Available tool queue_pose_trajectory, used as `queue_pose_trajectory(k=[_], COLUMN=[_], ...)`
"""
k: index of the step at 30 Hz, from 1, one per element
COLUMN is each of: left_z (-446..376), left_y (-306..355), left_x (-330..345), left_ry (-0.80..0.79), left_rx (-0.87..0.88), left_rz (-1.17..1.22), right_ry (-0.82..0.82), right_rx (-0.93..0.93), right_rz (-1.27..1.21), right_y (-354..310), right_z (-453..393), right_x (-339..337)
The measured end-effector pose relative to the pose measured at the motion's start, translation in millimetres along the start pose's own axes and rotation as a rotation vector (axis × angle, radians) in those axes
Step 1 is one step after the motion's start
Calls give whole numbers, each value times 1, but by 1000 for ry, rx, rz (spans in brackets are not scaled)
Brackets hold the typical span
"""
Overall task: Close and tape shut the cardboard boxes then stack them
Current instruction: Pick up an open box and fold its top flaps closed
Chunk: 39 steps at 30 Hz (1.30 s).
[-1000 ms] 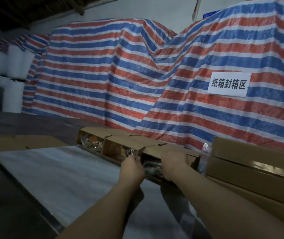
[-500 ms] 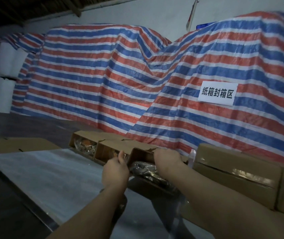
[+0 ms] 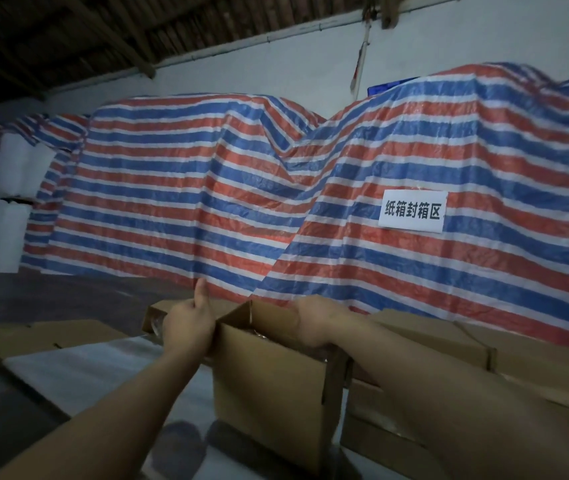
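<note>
white sign (image 3: 412,212) "纸箱封箱区" on tarp (image 3: 207,188)

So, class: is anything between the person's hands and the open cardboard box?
Nothing visible: the left hand grips the open box at its left top edge, and the right hand grips its far right edge.

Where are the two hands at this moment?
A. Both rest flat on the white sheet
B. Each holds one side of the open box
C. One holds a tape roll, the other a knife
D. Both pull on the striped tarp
B: the left hand grips the left top edge of the open box, thumb up, and the right hand holds its right top edge.
</note>
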<state>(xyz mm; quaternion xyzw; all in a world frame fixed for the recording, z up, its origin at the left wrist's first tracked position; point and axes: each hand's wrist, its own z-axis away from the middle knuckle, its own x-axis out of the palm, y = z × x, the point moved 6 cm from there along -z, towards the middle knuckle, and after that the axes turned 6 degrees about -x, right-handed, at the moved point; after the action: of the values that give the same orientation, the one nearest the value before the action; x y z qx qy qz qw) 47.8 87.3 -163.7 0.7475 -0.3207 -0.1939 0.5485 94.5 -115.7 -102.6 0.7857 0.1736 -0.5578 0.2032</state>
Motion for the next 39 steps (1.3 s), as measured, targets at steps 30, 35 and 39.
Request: queue_pose_trajectory(k=[30, 35, 39], left_z=[254, 251, 249], left_y=[62, 55, 50], left_x=[203, 205, 211], left_ry=[-859, -848, -865], left_rx=[-11, 9, -15], left_rz=[61, 31, 48], right_ry=[204, 606, 659], right_rx=[331, 478, 629], right_rz=[-343, -637, -1034], right_y=[255, 277, 274], right_z=[279, 317, 343], right_x=[-58, -56, -16])
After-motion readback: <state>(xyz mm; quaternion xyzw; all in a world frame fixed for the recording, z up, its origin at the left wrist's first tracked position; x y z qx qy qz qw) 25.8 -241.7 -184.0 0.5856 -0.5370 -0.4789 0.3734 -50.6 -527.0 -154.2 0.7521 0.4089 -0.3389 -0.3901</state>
